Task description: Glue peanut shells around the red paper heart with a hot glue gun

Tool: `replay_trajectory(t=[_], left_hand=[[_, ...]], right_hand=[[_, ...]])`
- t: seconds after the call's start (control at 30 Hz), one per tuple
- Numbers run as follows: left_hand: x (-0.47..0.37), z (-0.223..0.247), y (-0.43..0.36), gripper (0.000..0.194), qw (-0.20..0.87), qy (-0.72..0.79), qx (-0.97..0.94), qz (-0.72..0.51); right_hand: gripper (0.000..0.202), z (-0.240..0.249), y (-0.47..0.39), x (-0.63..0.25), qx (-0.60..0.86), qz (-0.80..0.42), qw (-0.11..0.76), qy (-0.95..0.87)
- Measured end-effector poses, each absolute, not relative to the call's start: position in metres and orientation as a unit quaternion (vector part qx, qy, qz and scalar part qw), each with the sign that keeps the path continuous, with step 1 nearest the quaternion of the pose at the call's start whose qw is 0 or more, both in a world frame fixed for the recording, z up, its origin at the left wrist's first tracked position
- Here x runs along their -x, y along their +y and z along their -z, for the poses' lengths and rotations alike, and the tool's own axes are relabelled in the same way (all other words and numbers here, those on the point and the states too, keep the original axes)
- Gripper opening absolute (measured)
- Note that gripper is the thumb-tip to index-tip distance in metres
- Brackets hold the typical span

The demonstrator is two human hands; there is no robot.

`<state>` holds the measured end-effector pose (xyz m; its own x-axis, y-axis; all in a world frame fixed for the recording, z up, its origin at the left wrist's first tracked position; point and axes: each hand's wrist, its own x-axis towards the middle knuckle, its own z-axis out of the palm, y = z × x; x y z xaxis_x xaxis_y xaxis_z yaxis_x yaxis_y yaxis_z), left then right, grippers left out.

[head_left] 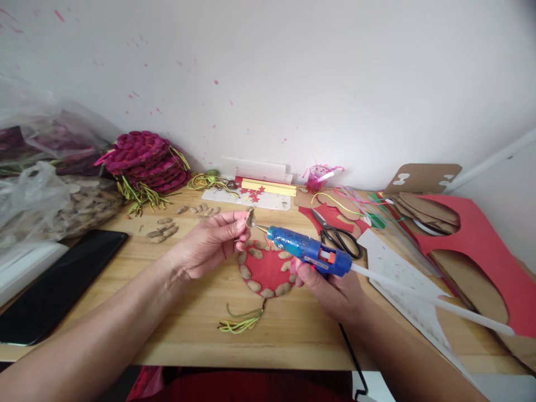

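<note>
Your left hand [211, 237] pinched one rough peanut shell [250, 218]; your right hand [337, 287] gripped one glossy blue glue gun [299, 245]. Below both lay one round red disc [268, 271].

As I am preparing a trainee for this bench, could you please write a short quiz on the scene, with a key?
1. Which object does the right hand hold?
A) Black-handled metal scissors
B) A blue plastic glue gun
C) A flat black slab

2. True or false: the yellow-green thread tassel lies on the near side of the round red disc, toward the person.

3. What does the left hand hold at the gun's nozzle?

Key:
1. B
2. True
3. A brown peanut shell
</note>
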<state>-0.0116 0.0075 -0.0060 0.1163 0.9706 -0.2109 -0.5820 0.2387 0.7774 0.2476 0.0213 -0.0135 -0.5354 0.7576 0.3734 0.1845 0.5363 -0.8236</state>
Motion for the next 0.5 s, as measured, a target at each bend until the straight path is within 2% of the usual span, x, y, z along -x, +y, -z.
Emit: replay_trajectory(t=[0.27, 0.5], left_hand=[[0.0122, 0.0084, 0.0066, 0.026, 0.705, 0.36, -0.276, -0.545], [0.0112, 0.008, 0.0062, 0.032, 0.718, 0.378, -0.275, -0.515]], right_hand=[[0.019, 0.0197, 0.0223, -0.2479, 0.291, -0.402, 0.402, -0.77], [0.022, 0.0158, 0.0214, -0.2473, 0.278, -0.403, 0.421, -0.764]])
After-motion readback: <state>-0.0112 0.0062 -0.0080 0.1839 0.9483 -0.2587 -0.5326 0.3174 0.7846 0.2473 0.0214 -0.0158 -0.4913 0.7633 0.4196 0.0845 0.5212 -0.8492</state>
